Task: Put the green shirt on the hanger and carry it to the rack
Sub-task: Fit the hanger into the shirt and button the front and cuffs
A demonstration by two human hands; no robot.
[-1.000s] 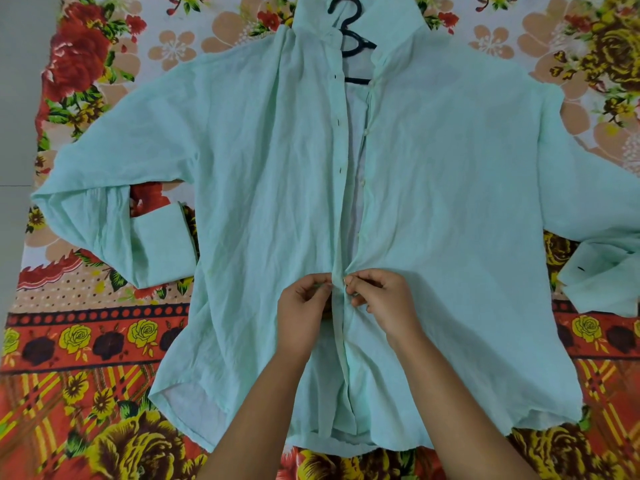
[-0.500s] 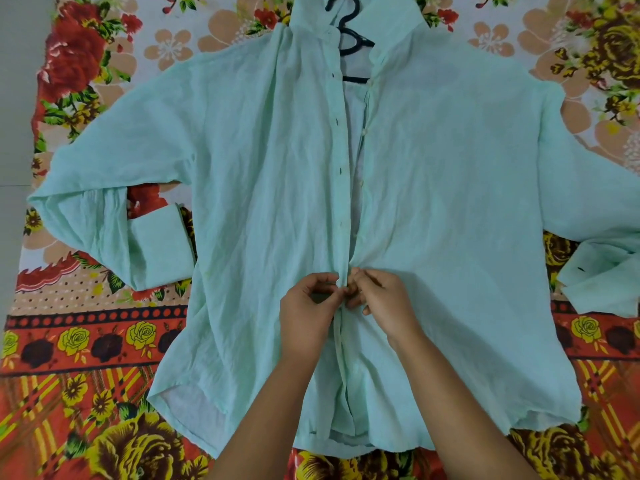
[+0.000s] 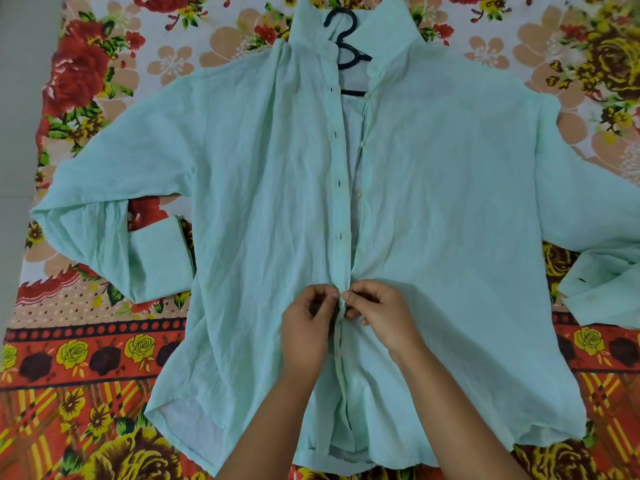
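The pale green shirt (image 3: 450,202) lies flat, front up, on a flowered bed sheet, sleeves spread to both sides. A black hanger (image 3: 346,46) is inside it; only its hook and part of its bar show at the open collar. My left hand (image 3: 306,327) pinches the left placket edge low on the shirt front. My right hand (image 3: 381,317) pinches the right placket edge directly opposite, fingertips almost touching. Above my hands the placket gapes open, its buttons undone; below them it lies together.
The flowered bed sheet (image 3: 86,358) in red, orange and yellow covers the whole surface. A grey floor strip (image 3: 20,98) runs along the left edge. The right cuff (image 3: 602,292) lies folded at the far right. No rack is in view.
Both hands stay at the same spot on the lower placket. The fingertips have drawn closer together and the two edges now meet between them.
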